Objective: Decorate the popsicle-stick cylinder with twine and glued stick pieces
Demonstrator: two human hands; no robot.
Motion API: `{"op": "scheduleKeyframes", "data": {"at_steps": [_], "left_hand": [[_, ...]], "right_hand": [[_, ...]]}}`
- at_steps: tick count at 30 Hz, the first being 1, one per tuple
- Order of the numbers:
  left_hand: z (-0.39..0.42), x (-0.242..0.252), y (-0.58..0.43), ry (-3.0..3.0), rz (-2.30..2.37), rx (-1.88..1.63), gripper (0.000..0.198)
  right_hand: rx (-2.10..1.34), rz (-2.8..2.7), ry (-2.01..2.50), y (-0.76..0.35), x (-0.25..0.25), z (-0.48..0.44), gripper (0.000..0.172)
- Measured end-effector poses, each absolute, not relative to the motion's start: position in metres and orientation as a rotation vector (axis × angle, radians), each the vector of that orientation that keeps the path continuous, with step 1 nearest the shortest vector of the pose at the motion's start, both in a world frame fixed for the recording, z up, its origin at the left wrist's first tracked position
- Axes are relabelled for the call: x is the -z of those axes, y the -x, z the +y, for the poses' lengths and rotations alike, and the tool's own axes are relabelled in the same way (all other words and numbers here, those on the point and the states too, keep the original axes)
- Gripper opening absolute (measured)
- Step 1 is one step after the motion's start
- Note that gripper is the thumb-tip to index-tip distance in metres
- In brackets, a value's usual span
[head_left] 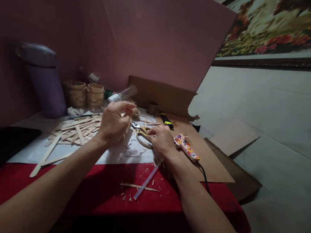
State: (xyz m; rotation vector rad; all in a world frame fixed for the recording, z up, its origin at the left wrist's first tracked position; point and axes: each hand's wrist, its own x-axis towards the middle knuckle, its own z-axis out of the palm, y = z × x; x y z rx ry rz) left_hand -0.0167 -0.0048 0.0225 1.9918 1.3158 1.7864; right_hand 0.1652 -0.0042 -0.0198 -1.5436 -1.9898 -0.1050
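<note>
My left hand [117, 121] is raised over the middle of the table with its fingers curled in a pinch; what they hold, if anything, is too small to make out. Close under it, a pale wooden piece [127, 130] is mostly hidden by the hand. The fingers of my right hand [162, 141] close on a gold handle of the scissors [142, 136], whose blades point left. A translucent glue stick [146, 181] sticks out below my right wrist. Right of that hand lies a flower-patterned glue gun [187, 148] with a black cord.
Wooden craft sticks [78, 130] are heaped on white paper at left. Behind them stand two wood-look cups [95, 96], a purple tumbler [45, 85] and a plastic bottle [123, 93]. A black-yellow utility knife [166, 120] lies on cardboard [212, 164]. Scraps litter the red cloth [94, 184].
</note>
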Motion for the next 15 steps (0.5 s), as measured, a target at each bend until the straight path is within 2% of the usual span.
{"op": "scheduleKeyframes", "data": {"at_steps": [3,6,9,13,15], "left_hand": [[0.005,-0.021,0.028,-1.832,1.535,-1.735,0.015],[0.015,-0.019,0.037,-1.781,1.716,-1.654,0.013],[0.022,-0.015,0.043,-1.784,1.897,-1.478,0.025],[0.025,-0.013,0.045,-1.798,1.961,-1.248,0.036],[0.024,-0.014,0.046,-1.757,1.929,-1.152,0.041]], "right_hand": [[0.126,-2.085,1.567,-0.16,0.019,-0.004,0.006],[0.121,-2.139,1.594,-0.155,0.02,-0.002,0.01],[0.11,-2.175,1.617,-0.151,0.023,-0.001,0.018],[0.129,-2.11,1.624,-0.153,0.023,0.001,0.01],[0.12,-1.988,1.615,-0.158,0.02,0.004,0.012]]}}
